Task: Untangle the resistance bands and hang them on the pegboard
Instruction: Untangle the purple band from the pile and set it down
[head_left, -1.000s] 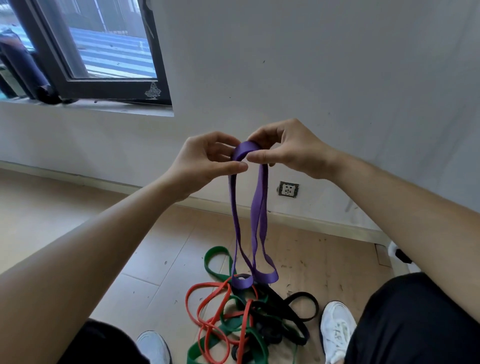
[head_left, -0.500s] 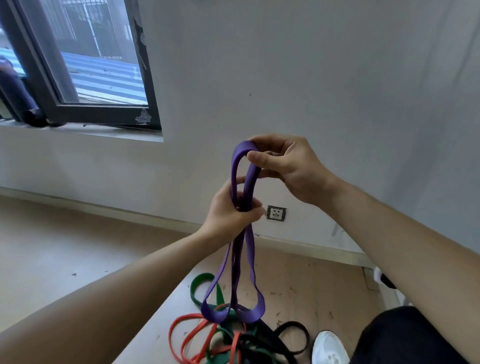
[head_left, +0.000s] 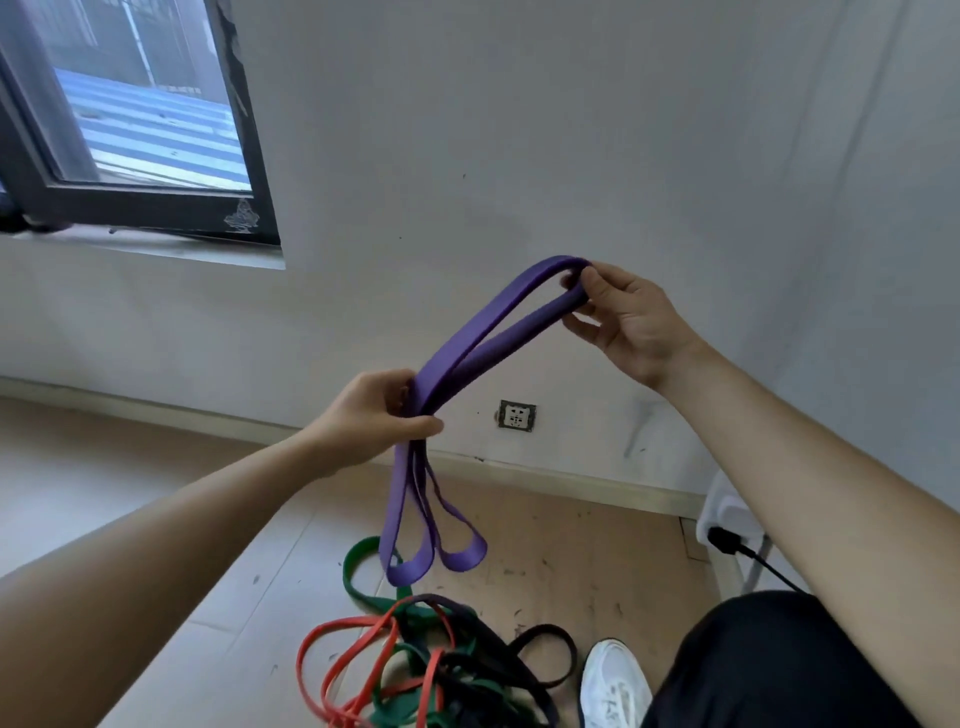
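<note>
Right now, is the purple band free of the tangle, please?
Free: purple band hangs from left hand and right hand, above the pile.

Floor (head_left: 571, 551): pale tiles across the left and centre of the frame, a browner patch lower centre-right with dark specks and scuffs. A light skirting board runs along its far edge where it meets the wall.

On it, bottom centre: one tangle of bands.
- green band (head_left: 361, 545): a loop sticks out at the upper left of the pile, the rest is buried under the others
- orange band (head_left: 337, 625): thin, several loops spilling to the lower left
- black band (head_left: 545, 630): crosses over the green, one loop out to the right

White shoe (head_left: 613, 680) stands on the floor just right of the black loop, near it; can't tell if touching.
</note>
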